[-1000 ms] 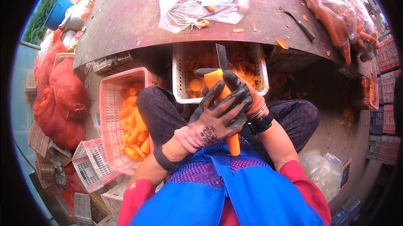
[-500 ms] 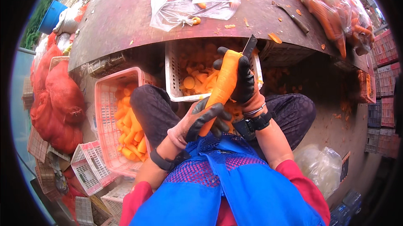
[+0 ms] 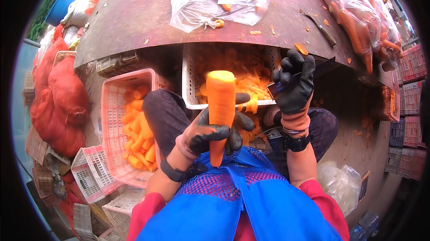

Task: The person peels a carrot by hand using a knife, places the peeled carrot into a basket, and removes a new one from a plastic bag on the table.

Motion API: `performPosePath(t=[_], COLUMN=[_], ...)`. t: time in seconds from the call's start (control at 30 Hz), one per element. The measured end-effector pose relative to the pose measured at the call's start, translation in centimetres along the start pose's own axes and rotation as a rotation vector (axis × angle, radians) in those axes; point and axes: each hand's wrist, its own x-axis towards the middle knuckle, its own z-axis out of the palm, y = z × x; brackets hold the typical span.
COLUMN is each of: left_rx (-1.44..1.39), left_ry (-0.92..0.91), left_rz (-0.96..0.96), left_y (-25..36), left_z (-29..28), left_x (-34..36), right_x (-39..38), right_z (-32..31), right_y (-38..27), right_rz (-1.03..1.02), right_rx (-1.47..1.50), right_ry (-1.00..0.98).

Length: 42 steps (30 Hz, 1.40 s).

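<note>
My left hand [image 3: 210, 131] is wrapped round the lower part of a thick peeled carrot [image 3: 221, 100]. The carrot stands nearly upright, its flat cut end on top and its narrow tip down by my vest. To its right, apart from it, my gloved right hand [image 3: 295, 82] is raised with curled fingers round a knife, whose blade [image 3: 272, 89] shows only in part at the fingers' left side. Beyond both hands stands a white crate [image 3: 190, 82] holding orange peelings and cut pieces.
A pink crate [image 3: 109, 120] of peeled carrots stands left of my knee. On the red-brown table [image 3: 130, 17] lie bagged carrots [image 3: 351, 21], a clear plastic bag [image 3: 215, 4], a second knife [image 3: 322, 29] and scraps. Red mesh sacks [image 3: 67, 106] stand far left.
The carrot has swung upright and now shows a flat cut top. My right hand has left the carrot and moved right with the knife.
</note>
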Motion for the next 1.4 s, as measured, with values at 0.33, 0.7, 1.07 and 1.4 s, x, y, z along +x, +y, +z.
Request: performPosePath(t=[0.33,0.7,1.07,1.4], left_rx=[0.043,-0.101,0.126,0.207], left_ry=[0.045,0.218,0.320,0.276], left_rz=[-0.152,-0.262,-0.145,-0.032], left_y=[-1.1,-1.9,-2.8,-3.6], left_z=[-1.4,-3.5,-4.2,-6.0], left_x=[1.7,0.8,0.9,1.0], right_x=[-1.2,2.7,2.0,4.5], right_z=[4.6,0.5,2.0,-0.7], right_y=[3.4,5.5,6.7,5.2], right_rz=[-0.028,-0.079,-0.006,-0.107], right_rx=[-0.360,-0.249,-0.112,-0.200], right_ry=[0.019,-0.021,-0.007,0.126])
